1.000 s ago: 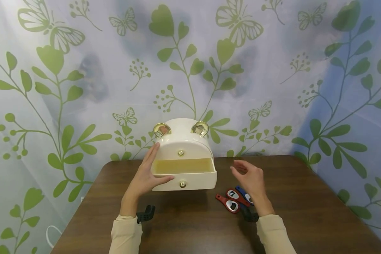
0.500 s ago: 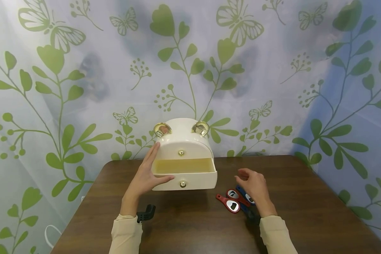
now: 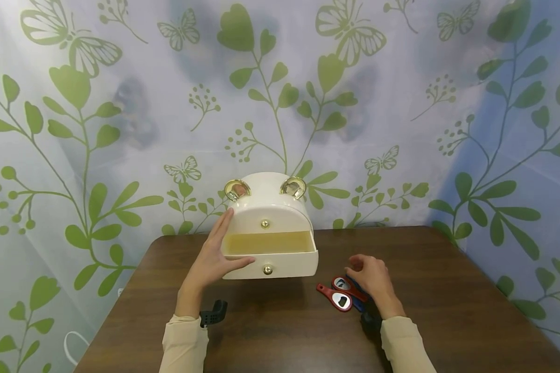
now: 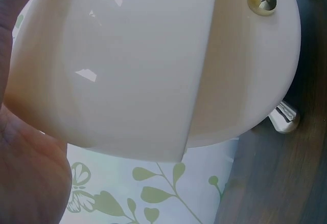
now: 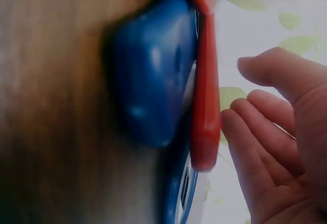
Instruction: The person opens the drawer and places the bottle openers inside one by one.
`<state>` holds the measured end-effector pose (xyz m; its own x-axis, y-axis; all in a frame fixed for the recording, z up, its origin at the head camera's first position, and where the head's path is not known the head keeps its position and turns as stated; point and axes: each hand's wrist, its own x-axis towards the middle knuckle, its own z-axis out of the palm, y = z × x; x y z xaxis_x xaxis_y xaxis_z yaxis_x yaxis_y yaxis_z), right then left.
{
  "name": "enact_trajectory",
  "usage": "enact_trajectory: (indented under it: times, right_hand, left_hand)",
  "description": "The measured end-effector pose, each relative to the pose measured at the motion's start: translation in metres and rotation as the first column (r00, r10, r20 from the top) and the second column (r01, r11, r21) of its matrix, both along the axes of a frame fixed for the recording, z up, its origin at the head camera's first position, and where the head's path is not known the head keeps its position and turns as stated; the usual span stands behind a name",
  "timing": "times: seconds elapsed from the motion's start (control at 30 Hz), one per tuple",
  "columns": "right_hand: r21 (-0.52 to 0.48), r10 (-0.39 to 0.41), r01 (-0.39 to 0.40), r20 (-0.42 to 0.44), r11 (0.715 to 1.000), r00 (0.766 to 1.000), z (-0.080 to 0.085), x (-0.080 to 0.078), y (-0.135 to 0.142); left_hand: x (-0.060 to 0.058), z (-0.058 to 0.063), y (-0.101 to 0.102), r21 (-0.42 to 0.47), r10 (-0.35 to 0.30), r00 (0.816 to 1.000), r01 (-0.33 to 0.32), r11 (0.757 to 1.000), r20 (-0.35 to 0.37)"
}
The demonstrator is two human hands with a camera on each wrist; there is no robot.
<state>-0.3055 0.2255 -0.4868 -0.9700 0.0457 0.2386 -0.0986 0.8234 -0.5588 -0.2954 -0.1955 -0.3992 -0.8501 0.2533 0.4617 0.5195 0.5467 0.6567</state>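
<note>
A glossy white mini chest of drawers [image 3: 280, 194] with two gold ears stands toward the back of the table. Its lower drawer [image 3: 291, 263] is pulled out, showing a yellowish inside. My left hand [image 3: 210, 261] rests against the chest's left side with straight fingers, its thumb lying along the drawer front. To the right lie several bottle openers, red [image 3: 327, 291] and blue [image 3: 358, 304], overlapping in a pile. My right hand [image 3: 373, 278] hovers close over them, holding nothing, fingers loosely bent. In the right wrist view its fingertips are right beside a red opener's handle [image 5: 205, 111].
The brown wooden table [image 3: 270, 336] ends at a patterned curtain [image 3: 168, 103] behind the chest. Black wrist mounts sit at my left wrist [image 3: 214, 313] and right wrist [image 3: 371, 320]. A white loop of cable [image 3: 67, 347] hangs off the table's left side.
My right hand has moved slightly right, then lowered over the bottle openers, covering more of a blue one. The left hand and the chest have stayed in place.
</note>
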Motion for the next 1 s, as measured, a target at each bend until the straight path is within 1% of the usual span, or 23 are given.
enact_trajectory:
  times: [0.2,0.3,0.47,0.7,0.9,1.0]
  right_hand:
    - [0.029,0.014,-0.015,0.055,0.999,0.998,-0.0039,-0.0011,0.0013]
    - [0.034,0.019,-0.022,0.068,0.999,0.997,-0.0048,-0.0015,0.0017]
    - [0.032,0.024,-0.027,0.07,0.999,0.997,-0.0033,-0.0009,0.0006]
    - [0.036,0.01,-0.013,0.079,0.999,0.997,-0.003,-0.001,-0.0005]
    - [0.046,0.008,-0.011,0.063,0.999,0.998,-0.0045,-0.0008,-0.0019]
    - [0.044,0.009,-0.011,0.039,0.999,0.999,-0.0053,-0.001,-0.0035]
  left_hand:
    - [0.0012,0.0018,0.0008,-0.003,-0.002,1.0,0.002,1.0,-0.004]
    - [0.0012,0.0017,0.0007,-0.002,-0.001,1.0,0.001,1.0,-0.002]
    - [0.0004,0.0007,-0.0001,0.001,0.0,1.0,0.0,1.0,0.001]
    - [-0.0005,0.0005,-0.0005,0.003,-0.002,1.0,0.002,1.0,-0.003]
    - [-0.0006,0.0003,-0.0002,0.003,-0.003,1.0,0.003,1.0,-0.004]
    - [-0.0001,-0.0003,-0.0003,0.001,-0.002,1.0,0.002,1.0,-0.002]
